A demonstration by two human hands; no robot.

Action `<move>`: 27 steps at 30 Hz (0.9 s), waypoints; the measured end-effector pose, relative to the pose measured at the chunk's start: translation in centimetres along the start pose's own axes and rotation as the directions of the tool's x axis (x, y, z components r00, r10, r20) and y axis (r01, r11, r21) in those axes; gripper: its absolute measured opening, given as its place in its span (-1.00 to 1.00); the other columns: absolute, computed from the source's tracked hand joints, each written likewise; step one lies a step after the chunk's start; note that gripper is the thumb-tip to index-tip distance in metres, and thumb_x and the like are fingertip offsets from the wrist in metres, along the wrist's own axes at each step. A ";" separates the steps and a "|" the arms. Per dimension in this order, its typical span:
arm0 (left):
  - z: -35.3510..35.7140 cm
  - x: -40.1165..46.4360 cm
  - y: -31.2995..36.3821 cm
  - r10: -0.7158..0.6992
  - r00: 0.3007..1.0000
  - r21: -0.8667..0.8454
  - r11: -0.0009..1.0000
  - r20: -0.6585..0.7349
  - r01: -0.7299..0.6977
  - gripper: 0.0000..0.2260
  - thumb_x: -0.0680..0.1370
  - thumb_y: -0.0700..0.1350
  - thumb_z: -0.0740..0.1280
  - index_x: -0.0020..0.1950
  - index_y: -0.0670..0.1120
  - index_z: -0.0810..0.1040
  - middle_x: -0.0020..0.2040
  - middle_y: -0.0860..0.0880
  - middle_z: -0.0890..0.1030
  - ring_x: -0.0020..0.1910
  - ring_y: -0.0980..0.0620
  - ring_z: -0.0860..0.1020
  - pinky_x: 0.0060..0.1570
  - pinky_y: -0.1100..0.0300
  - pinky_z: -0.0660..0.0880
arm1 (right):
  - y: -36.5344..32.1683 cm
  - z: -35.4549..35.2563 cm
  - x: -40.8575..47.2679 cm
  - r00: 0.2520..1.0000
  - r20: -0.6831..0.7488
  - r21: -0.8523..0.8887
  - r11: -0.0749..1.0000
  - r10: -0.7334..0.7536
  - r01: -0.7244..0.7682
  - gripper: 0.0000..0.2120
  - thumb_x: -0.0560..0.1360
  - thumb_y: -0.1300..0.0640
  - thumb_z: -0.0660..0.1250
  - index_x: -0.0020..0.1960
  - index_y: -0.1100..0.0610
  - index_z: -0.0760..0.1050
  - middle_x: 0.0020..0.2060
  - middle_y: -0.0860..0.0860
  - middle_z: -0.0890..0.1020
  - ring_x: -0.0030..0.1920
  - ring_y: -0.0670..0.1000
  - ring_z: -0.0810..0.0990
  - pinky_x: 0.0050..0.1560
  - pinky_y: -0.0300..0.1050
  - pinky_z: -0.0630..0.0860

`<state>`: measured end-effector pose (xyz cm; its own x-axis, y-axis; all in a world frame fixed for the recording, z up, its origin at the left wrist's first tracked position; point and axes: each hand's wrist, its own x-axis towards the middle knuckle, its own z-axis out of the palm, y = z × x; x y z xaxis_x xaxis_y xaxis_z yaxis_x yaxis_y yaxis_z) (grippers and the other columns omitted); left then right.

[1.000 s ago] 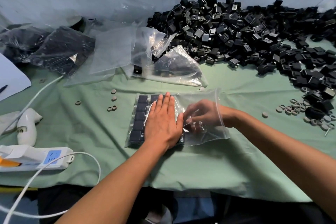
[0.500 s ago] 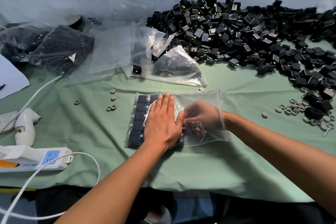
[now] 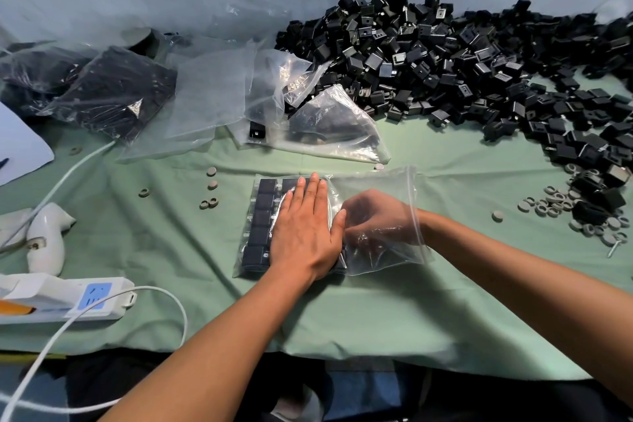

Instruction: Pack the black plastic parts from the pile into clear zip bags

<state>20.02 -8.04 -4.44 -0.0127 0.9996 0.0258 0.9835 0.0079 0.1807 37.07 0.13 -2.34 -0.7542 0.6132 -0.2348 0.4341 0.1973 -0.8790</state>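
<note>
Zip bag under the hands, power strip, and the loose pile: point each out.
zip bag (image 3: 376,181), head view, clear upper wall.
power strip (image 3: 51,298), head view, white casing top.
loose pile (image 3: 445,55), head view, middle of heap.

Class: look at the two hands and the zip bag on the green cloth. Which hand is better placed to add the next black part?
Probably the right hand: it is already inside the zip bag, nearer the pile. The left hand lies flat, pressing the packed rows.
</note>
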 end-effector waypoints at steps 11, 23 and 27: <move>-0.2 -0.1 0.1 0.008 1.000 0.014 1.000 0.001 -0.008 -0.37 0.65 0.15 -0.24 0.67 -0.10 -0.14 0.68 -0.05 -0.17 0.65 0.00 -0.19 0.62 0.01 -0.16 | 0.3 -0.7 0.1 0.996 0.062 -0.012 0.998 -0.061 0.062 -0.91 0.56 0.21 0.47 -0.01 0.24 0.65 -0.24 0.05 0.72 -0.28 -0.08 0.65 -0.23 -0.15 0.60; -0.1 0.0 0.1 -0.001 1.000 0.030 1.000 0.011 0.001 -0.35 0.61 0.11 -0.21 0.68 -0.09 -0.15 0.68 -0.04 -0.17 0.65 0.01 -0.20 0.62 0.02 -0.18 | 1.0 -0.6 0.2 0.998 0.041 0.068 0.997 -0.037 0.034 -0.86 0.56 0.29 0.45 0.05 0.37 0.65 -0.32 -0.06 0.72 -0.41 -0.21 0.63 -0.38 -0.41 0.49; -0.2 0.0 0.1 -0.002 1.000 0.030 1.000 0.011 0.002 -0.31 0.58 0.16 -0.27 0.68 -0.09 -0.15 0.68 -0.04 -0.18 0.65 0.01 -0.21 0.62 0.02 -0.19 | 1.0 -0.9 -0.3 0.997 0.082 0.084 0.996 -0.015 0.008 -0.85 0.58 0.23 0.45 0.09 0.29 0.67 -0.23 0.07 0.73 -0.33 -0.13 0.66 -0.32 -0.31 0.55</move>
<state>20.10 -8.05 -4.23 -0.0129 0.9998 0.0145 0.9885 0.0106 0.1510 38.13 0.84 -2.79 -0.7982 0.5458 -0.2550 0.3854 0.1373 -0.9125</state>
